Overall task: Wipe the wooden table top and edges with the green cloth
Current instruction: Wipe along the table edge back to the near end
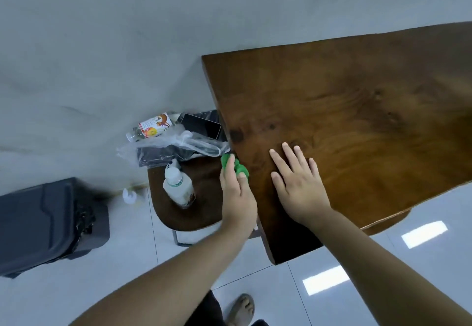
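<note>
Bottles (178, 189), bags (176, 144) on stool (204, 213) beside table (344, 121)

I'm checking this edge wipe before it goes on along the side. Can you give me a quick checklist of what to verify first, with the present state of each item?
1. Green cloth gripped in the left hand: ok.
2. Cloth against the table's left edge: ok, it sits right at the edge.
3. Right hand steadying the wooden table top, palm flat: ok.
4. Path along the edge free: not ok, a plastic bag crowds the edge just ahead.
5. White bottle on the stool clear of the wiping hand: ok, but near.
6. Table top already wiped: cannot tell.
</note>
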